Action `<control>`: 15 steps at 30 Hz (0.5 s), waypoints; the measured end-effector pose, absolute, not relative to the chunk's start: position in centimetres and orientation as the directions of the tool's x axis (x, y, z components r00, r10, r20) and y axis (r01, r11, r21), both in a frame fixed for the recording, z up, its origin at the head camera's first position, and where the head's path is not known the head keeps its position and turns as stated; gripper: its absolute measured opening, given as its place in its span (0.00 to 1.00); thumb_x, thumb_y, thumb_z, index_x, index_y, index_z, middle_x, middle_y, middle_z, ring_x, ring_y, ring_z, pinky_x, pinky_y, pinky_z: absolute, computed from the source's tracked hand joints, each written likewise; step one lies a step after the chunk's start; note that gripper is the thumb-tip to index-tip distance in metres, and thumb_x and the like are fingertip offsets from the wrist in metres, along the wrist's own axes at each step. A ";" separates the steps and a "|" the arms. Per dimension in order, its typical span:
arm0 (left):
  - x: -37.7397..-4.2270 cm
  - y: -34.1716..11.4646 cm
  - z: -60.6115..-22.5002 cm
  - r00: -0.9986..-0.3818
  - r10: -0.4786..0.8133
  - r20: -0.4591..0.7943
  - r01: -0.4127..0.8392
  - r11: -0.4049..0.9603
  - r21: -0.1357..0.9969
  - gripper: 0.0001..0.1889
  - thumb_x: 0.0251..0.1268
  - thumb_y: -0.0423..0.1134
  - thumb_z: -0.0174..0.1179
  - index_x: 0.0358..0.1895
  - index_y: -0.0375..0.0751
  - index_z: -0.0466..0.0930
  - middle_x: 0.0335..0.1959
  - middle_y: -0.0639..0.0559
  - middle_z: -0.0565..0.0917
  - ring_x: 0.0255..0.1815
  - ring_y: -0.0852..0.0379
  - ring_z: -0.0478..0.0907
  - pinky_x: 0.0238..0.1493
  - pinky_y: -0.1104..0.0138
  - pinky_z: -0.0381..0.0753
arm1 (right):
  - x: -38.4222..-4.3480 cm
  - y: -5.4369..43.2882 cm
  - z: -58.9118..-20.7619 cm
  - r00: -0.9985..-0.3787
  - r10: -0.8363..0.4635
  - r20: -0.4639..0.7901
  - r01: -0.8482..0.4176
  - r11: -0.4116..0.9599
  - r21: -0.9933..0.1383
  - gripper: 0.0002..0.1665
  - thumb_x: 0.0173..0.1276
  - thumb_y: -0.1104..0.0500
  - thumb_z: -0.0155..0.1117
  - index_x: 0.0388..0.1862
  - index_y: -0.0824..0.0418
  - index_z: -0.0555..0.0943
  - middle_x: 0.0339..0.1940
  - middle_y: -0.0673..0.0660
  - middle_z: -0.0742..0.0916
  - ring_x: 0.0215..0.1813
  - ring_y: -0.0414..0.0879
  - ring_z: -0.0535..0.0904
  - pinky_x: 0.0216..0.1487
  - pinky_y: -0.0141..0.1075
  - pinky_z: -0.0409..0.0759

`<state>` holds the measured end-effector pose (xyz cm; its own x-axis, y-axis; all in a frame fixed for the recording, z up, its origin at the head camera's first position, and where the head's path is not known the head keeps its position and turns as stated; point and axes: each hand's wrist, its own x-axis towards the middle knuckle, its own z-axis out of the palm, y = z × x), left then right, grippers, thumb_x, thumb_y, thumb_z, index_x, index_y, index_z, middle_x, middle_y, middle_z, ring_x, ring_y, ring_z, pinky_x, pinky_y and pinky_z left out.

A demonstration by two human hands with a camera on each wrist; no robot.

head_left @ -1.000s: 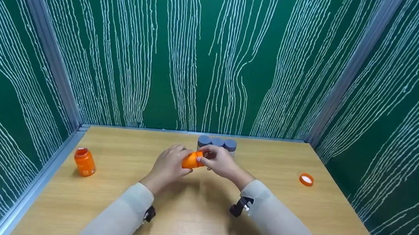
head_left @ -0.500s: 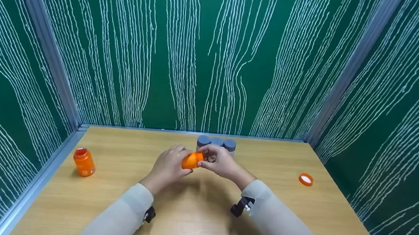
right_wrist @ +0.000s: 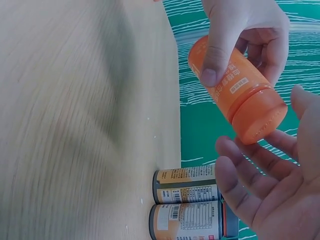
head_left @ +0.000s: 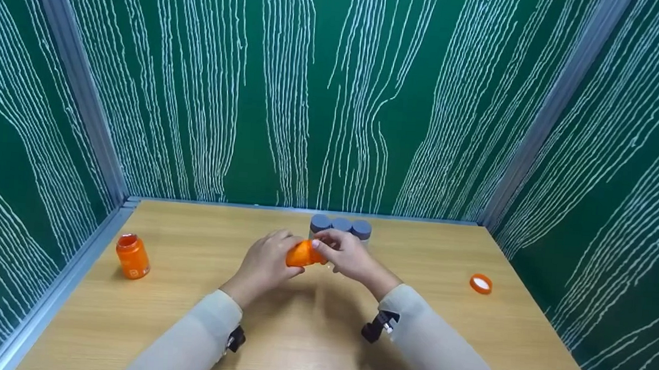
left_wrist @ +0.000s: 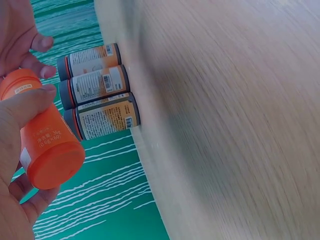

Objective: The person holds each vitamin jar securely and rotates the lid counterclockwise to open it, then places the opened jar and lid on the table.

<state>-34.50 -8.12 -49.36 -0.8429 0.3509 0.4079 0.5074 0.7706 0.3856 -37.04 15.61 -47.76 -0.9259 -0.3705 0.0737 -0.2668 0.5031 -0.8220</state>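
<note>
My left hand [head_left: 267,261] grips an orange plastic bottle [head_left: 301,254] around its body, holding it tilted above the table with its capped end toward my right hand. In the right wrist view, the left thumb presses along the printed side of the bottle. My right hand [head_left: 351,256] is at the orange cap [right_wrist: 260,116]. Its fingers are spread and loosely bent around the cap end in the right wrist view, with some fingertips close under the rim. Whether they touch it cannot be told there. The left wrist view shows the bottle's base [left_wrist: 57,165] toward the camera.
Another orange bottle [head_left: 132,260], without a lid, stands at the left of the wooden table [head_left: 201,223]. A loose orange cap [head_left: 481,283] lies at the right, its white inside up. Three grey-lidded bottles [head_left: 341,224] stand in a row behind the hands. Green walls surround the table.
The right thumb has shifted from lower on the cap end to higher up, and the right fingers have changed position around it. The left hand and bottle have barely moved.
</note>
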 end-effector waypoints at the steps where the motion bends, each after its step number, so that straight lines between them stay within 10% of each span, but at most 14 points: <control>1: -34.5 -8.1 -49.4 -0.844 0.351 0.406 0.507 0.769 0.389 0.29 0.63 0.46 0.87 0.67 0.46 0.90 0.62 0.48 0.88 0.59 0.49 0.85 0.72 0.50 0.90 | -37.0 15.6 -47.8 -0.926 -0.372 0.069 -0.264 0.506 -0.821 0.28 0.85 0.37 0.69 0.71 0.52 0.86 0.52 0.57 0.92 0.47 0.55 0.88 0.38 0.36 0.90; 15: -34.5 -8.4 -49.4 -0.848 0.348 0.400 0.504 0.763 0.405 0.29 0.63 0.47 0.87 0.66 0.47 0.90 0.60 0.49 0.88 0.58 0.51 0.84 0.70 0.52 0.91 | -37.2 15.5 -48.0 -0.909 -0.403 0.108 -0.319 0.506 -0.801 0.21 0.83 0.50 0.74 0.69 0.53 0.86 0.53 0.57 0.90 0.49 0.53 0.86 0.49 0.38 0.93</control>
<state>-34.51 -8.36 -49.37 -0.8478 0.3476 0.4004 0.5041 0.7627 0.4053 -37.16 15.52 -47.95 -0.9090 -0.4026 0.1080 -0.3193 0.5060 -0.8013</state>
